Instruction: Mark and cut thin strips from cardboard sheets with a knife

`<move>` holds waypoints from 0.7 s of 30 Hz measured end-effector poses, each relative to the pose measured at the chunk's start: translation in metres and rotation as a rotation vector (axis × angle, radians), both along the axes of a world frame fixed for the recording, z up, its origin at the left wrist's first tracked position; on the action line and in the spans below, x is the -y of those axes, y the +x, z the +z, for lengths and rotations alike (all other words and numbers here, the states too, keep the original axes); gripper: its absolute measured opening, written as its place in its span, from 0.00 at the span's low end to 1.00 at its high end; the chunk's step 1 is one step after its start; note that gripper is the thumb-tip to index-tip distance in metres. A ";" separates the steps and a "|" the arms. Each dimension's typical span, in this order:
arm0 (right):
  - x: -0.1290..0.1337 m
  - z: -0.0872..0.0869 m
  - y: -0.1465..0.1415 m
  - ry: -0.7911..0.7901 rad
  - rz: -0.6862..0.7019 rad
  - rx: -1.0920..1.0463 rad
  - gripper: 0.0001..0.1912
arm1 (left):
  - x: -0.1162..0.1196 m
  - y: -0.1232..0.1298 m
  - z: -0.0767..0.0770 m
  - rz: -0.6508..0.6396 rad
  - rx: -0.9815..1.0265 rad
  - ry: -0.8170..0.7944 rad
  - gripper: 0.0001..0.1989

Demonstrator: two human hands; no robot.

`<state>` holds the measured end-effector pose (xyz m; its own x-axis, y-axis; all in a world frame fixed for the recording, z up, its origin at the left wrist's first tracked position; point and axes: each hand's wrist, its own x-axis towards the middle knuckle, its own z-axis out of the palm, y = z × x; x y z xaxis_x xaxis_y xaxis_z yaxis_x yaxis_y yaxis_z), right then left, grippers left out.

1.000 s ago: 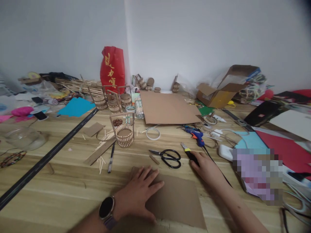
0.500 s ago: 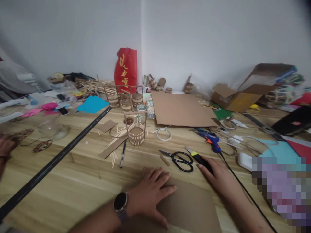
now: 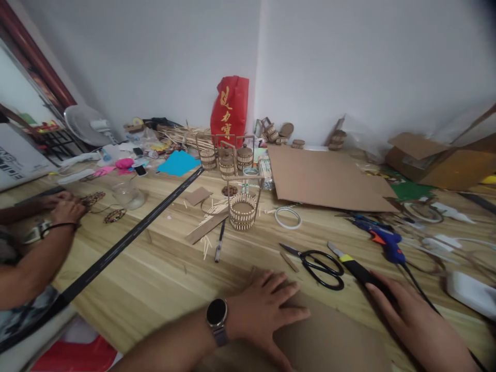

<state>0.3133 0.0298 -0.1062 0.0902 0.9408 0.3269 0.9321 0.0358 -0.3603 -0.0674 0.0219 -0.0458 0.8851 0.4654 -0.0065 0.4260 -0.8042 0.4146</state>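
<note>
My left hand, a watch on its wrist, lies with fingers spread on a brown cardboard sheet at the table's front. To the right, my right hand is closed around the black and yellow handle of a utility knife. The knife's blade points away from me, just beside the black-handled scissors. A thin cardboard strip lies near the scissors' blades. Beyond my left hand stands a small stick-sided basket with a tall handle.
A blue glue gun with its cord lies at the right. Behind are a large cardboard sheet, a white ring and a red bag. At the left, another person's hands work near a glass jar.
The view has swung to the left, so the other person's arms and the fan show more fully. My left hand stays flat on the cardboard; my right hand keeps hold of the utility knife.
</note>
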 end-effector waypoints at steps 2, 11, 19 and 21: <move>0.000 0.000 0.001 -0.020 -0.015 -0.004 0.32 | -0.002 0.001 0.003 0.003 0.024 0.018 0.48; -0.003 -0.005 0.002 0.012 -0.019 -0.017 0.30 | -0.032 -0.015 0.026 0.460 0.377 0.246 0.17; -0.006 -0.004 0.004 0.035 0.045 -0.060 0.28 | -0.127 -0.064 0.096 0.874 0.422 0.715 0.17; -0.006 -0.006 0.004 0.055 0.053 -0.060 0.28 | -0.144 -0.060 0.110 0.828 0.320 0.718 0.20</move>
<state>0.3174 0.0357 -0.1121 0.0622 0.9256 0.3734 0.9051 0.1054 -0.4119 -0.1270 0.1656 0.0645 0.2177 0.7120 0.6676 0.8936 -0.4205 0.1571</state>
